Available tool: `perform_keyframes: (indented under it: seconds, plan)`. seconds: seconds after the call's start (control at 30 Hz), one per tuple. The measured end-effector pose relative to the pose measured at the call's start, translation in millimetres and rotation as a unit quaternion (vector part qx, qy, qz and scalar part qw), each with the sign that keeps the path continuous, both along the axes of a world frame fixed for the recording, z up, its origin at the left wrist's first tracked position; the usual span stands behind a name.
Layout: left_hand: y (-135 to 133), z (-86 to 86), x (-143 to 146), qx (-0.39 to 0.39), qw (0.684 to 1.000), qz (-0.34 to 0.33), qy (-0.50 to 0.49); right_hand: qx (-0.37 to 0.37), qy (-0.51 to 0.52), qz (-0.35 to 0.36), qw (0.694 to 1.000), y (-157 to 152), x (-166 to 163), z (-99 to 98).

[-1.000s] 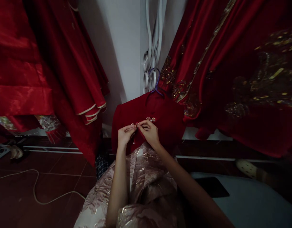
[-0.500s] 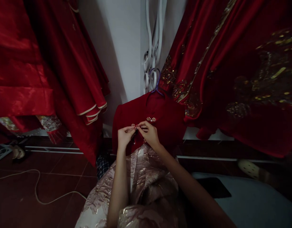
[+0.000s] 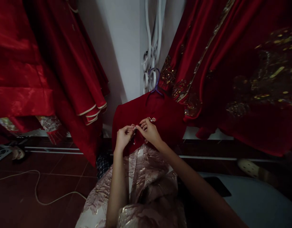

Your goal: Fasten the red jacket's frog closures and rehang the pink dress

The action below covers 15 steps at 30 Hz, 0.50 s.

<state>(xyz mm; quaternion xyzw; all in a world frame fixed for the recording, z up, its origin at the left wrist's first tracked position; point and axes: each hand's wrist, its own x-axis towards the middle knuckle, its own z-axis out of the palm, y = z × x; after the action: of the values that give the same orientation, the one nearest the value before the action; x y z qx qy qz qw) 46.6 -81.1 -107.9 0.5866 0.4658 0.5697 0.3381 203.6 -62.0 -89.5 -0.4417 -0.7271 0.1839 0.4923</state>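
A dark red jacket [image 3: 168, 122] hangs on a purple hanger [image 3: 156, 85] from a white ornate rack [image 3: 150, 57]. Its front carries small pearl-beaded clasps [image 3: 151, 119]. My left hand [image 3: 123, 136] pinches the garment's front edge at a beaded clasp. My right hand [image 3: 149, 130] pinches the matching side of that clasp, fingertips almost touching the left hand's. Below the red jacket hangs a pink and gold brocade skirt [image 3: 146, 186], partly covered by my forearms.
Red satin garments [image 3: 53, 69] hang at the left, and a red robe with gold embroidery [image 3: 231, 72] at the right. A white cable [image 3: 35, 186] lies on the dark red tiled floor. A pale surface with a dark phone [image 3: 218, 187] is at lower right.
Both hands stay pinched at the same clasp. My right hand has shifted slightly up toward the upper clasp, and my fingers have moved a little.
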Motion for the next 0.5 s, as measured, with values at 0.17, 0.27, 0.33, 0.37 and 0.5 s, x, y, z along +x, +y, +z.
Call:
perform_keyframes:
  seconds: [0.17, 0.27, 0.33, 0.37, 0.5]
  plan:
    - [-9.4, 1.2, -18.9, -0.061, 0.992, -0.101, 0.042, -0.121, -0.051, 0.05, 0.99, -17.9, 46.9, -10.0]
    - [-13.8, -5.2, -26.7, -0.115, 0.982, -0.128, 0.084, -0.198, -0.092, 0.084, 0.972, -21.7, 69.6, -23.7]
    - [-14.1, -12.2, -26.7, -0.164, 0.973, -0.128, 0.103, -0.207, -0.113, 0.095, 0.967, -20.1, 74.6, -32.3]
    - [-13.4, -16.0, -25.1, -0.185, 0.968, -0.134, 0.107, -0.206, -0.119, 0.098, 0.966, -18.9, 74.3, -36.2]
    - [-5.7, -29.1, -11.3, -0.195, 0.964, -0.143, 0.113, -0.203, -0.131, 0.092, 0.966, -16.6, 63.2, -50.8]
